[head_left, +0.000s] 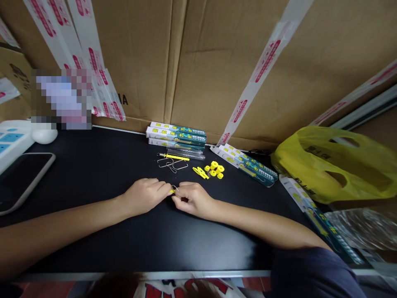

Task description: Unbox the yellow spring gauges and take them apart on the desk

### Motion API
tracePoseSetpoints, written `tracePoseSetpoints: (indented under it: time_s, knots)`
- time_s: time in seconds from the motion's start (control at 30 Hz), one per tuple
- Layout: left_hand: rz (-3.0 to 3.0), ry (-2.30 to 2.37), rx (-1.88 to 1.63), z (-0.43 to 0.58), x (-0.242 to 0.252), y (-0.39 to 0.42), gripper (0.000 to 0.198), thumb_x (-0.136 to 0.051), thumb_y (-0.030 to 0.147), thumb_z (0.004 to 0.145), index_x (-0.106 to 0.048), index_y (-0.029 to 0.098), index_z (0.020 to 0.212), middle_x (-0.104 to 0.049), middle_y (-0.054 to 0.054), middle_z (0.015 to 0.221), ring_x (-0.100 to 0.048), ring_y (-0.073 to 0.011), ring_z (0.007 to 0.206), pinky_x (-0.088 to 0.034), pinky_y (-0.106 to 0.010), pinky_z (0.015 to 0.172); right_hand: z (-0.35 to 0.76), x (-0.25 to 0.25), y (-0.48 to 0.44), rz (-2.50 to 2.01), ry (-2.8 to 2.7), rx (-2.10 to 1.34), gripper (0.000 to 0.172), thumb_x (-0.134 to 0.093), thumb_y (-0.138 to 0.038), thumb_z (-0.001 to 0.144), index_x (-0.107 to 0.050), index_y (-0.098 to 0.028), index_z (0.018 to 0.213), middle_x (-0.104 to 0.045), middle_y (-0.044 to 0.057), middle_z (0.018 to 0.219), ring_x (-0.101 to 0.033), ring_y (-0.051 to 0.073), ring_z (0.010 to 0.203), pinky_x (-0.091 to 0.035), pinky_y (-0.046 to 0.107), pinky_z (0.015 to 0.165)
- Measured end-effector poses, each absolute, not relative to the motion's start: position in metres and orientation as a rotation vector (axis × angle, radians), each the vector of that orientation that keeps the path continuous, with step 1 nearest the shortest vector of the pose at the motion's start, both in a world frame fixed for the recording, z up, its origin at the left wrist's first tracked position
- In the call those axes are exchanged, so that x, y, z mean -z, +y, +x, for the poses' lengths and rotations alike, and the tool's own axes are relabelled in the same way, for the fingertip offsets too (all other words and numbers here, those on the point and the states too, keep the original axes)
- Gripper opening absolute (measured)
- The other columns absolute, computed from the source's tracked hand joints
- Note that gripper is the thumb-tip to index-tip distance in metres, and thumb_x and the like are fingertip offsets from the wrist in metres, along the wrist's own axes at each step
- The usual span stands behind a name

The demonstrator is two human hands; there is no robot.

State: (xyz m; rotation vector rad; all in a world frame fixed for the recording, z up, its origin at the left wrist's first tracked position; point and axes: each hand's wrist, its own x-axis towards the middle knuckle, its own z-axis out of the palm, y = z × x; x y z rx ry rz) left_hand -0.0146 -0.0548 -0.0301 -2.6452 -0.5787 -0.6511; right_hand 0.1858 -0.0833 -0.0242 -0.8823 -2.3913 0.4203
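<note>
Above the black tabletop, my left hand [148,194] and my right hand [194,199] meet with closed fingers. My left fingers pinch a small yellow plastic piece [171,191], mostly hidden. Between the fingertips shows a bent metal wire hook [175,188], pinched by my right hand. Beyond the hands lie several loose wire hooks [172,165] and a yellow rod with a spring [176,157]. Clear plastic tubes [189,154] rest behind the rod. To the right are several yellow caps [214,165] and flat yellow clip-like pieces [201,172].
Printed spring-scale boxes [176,135] stand stacked against a large cardboard carton [139,62]. More boxes [248,163] lie to the right, near a yellow plastic bag [335,161] and clear plastic wrap [366,227]. A phone [25,178] and a white power strip [14,136] are at left.
</note>
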Motion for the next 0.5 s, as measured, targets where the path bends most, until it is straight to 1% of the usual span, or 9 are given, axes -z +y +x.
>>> tracePoseSetpoints:
  time_s: [0.07,0.23,0.5]
  knots:
    - [-2.610,-0.588,0.686,-0.0146,0.0272,-0.0566,0.030,-0.035,0.022,0.097,-0.051,0.018,0.072,-0.055,0.002,0.060,-0.053,-0.0123,0.056,-0.035,-0.026,0.054,0.1844,0.0210,-0.0860,-0.877,-2.353,-0.493,0.032,-0.047,-0.017,0.082,-0.031,-0.020,0.055,-0.035,-0.004,0.052,-0.035,0.009,0.050,-0.029,0.023,0.051]
    - [-2.594,-0.564,0.697,-0.0157,0.0226,-0.0595,0.028,-0.036,0.022,0.096,-0.049,0.018,0.071,-0.053,0.003,0.058,-0.050,-0.0127,0.054,-0.032,-0.027,0.053,0.1832,0.0155,-0.0891,-0.839,-2.321,-0.622,0.031,-0.047,-0.019,0.085,-0.032,-0.020,0.057,-0.036,-0.004,0.054,-0.036,0.009,0.050,-0.030,0.022,0.052]
    - [-2.638,-0.594,0.659,-0.0152,0.0232,-0.0584,0.029,-0.032,0.020,0.096,-0.047,0.018,0.071,-0.052,0.002,0.057,-0.051,-0.0128,0.051,-0.030,-0.027,0.049,0.1846,0.0216,-0.0873,-0.899,-2.232,-0.899,0.035,-0.047,-0.027,0.088,-0.035,-0.019,0.057,-0.041,-0.004,0.056,-0.038,0.008,0.053,-0.034,0.021,0.053]
